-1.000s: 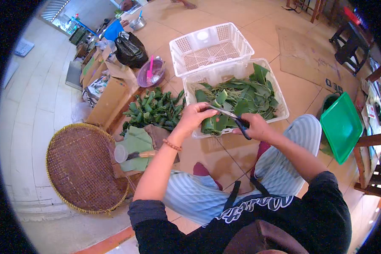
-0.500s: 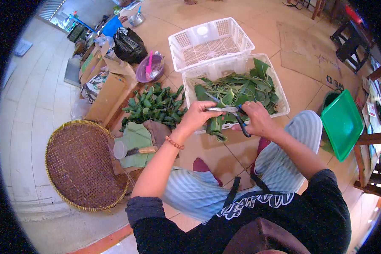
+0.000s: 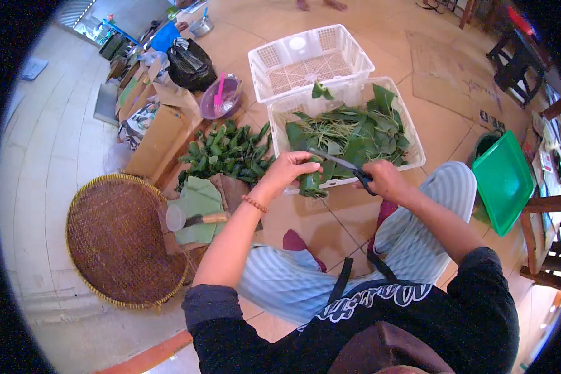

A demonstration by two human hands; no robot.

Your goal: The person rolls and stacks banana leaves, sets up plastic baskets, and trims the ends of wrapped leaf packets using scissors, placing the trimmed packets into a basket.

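Note:
My left hand (image 3: 287,171) is closed around a small leaf-wrapped roll (image 3: 310,182), held upright at the near edge of the white crate of leaf scraps (image 3: 417,146). In my right hand (image 3: 385,179) is a pair of scissors (image 3: 348,164) with dark handles, their blades pointing left toward the top of the roll. A loose piece of green leaf (image 3: 321,91) shows above the crate's far side; whether it is in the air or touching the rim I cannot tell. Leaf strips and trimmings (image 3: 355,134) fill the crate.
Left of the crate lies a pile of leaf rolls (image 3: 221,153). Nearby are a round woven tray (image 3: 128,240), a knife (image 3: 207,218) on flat leaves, a purple basin (image 3: 221,100) and a cardboard box (image 3: 162,137). Another white crate (image 3: 311,62) stands behind; a green tray (image 3: 503,184) leans right.
The leaf end at the roll's top has come off and is now farther away, above the crate. The scissors have drawn back a little to the right from the roll.

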